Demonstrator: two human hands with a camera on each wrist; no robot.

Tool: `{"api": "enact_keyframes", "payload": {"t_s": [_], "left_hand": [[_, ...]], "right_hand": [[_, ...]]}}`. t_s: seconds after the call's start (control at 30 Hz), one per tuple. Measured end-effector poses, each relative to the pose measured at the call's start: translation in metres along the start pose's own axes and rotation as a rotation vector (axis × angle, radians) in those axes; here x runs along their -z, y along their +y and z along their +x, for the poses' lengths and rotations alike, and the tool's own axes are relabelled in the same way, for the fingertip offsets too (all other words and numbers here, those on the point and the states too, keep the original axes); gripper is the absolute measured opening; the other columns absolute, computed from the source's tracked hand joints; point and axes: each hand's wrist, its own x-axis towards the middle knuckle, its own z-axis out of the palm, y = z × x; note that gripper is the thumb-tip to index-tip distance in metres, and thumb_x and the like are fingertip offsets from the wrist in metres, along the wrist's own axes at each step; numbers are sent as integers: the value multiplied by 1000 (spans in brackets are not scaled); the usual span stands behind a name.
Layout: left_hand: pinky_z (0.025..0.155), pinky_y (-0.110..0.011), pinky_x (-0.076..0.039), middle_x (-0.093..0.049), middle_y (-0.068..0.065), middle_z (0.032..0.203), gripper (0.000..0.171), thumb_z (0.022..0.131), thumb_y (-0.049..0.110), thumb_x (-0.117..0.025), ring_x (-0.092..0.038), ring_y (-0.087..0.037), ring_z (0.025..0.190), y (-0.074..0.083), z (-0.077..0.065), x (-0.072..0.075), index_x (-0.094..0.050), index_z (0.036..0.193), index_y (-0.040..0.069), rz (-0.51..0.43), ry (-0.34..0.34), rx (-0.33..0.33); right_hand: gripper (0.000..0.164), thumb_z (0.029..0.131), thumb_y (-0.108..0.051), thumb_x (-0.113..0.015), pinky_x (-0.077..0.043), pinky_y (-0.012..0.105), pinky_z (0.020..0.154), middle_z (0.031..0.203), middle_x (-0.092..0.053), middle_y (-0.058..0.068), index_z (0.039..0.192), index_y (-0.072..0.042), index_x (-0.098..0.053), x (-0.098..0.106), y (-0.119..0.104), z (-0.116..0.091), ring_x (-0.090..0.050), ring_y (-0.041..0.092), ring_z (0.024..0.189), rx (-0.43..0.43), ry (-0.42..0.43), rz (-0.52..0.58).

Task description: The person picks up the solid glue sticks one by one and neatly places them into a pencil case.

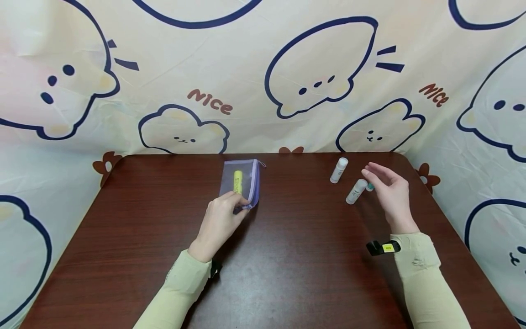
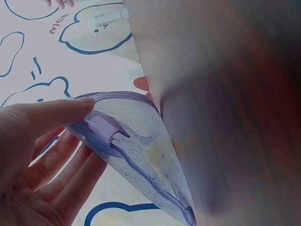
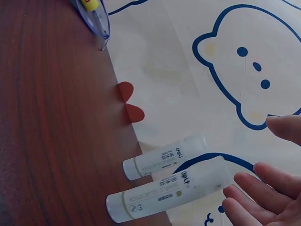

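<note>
My left hand [image 1: 222,219] grips the near edge of a purple mesh zipper pouch [image 1: 249,185], thumb on one side and fingers on the other in the left wrist view. Through the mesh shows a yellow stick [image 1: 238,181]. At the right stand two white glue sticks; the nearer glue stick [image 1: 355,192] is beside my right hand [image 1: 392,194], the farther glue stick [image 1: 339,170] behind it. Fingers extended, my right hand holds nothing. A small teal-ended item [image 1: 370,187] is partly hidden by that hand. Both glue sticks carry printed labels in the right wrist view.
A dark brown wooden table [image 1: 287,256] spans the view. Its far edge meets a cream cloth [image 1: 246,68] printed with cartoon figures, which also hangs at both sides. A black strap device [image 1: 383,247] sits on the right wrist.
</note>
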Motion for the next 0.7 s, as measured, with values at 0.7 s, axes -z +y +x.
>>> {"api": "enact_keyframes", "payload": {"t_s": [0.7], "left_hand": [[68,-36,-58,-70,-4,90,19,77,0,-88,-71,-19,79,2,1,2,-76,91,8,-1,1,-2]], "right_hand": [[66,92,-42,-76,-49,12,84,141,-58,14,146,-8,-56,-3,24,-7,-59,13,118,11,-92,-63]]}}
